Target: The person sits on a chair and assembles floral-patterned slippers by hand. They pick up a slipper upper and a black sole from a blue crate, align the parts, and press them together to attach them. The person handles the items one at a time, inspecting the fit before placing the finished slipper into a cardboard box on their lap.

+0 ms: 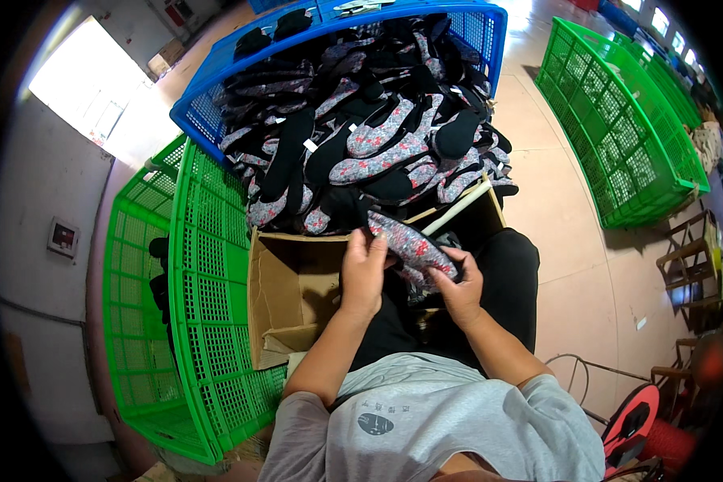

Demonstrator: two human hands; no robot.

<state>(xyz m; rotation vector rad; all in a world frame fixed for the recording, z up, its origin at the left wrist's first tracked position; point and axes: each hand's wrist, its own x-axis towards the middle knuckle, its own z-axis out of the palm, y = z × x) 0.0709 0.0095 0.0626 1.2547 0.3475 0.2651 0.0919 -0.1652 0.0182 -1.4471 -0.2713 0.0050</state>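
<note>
A floral cloth slipper (412,243), grey with red flowers and black edging, is stretched between my two hands above my lap. My left hand (365,271) pinches its left end with the thumb on top. At the other end, the fingers and thumb of my right hand (460,286) close on the edge. More patterned fabric hangs beneath it, partly hidden by the slipper. Just beyond my hands lies a heap of similar floral and black slippers (377,161), spilling from a blue plastic crate (496,48). Some carry small white tags.
An opened cardboard box (275,293) stands left of my knees, with a pale rod (460,207) near the heap. Green crates (197,321) line my left side. Another green crate (610,120) stands at the far right. A red-and-black round object (631,426) is at lower right.
</note>
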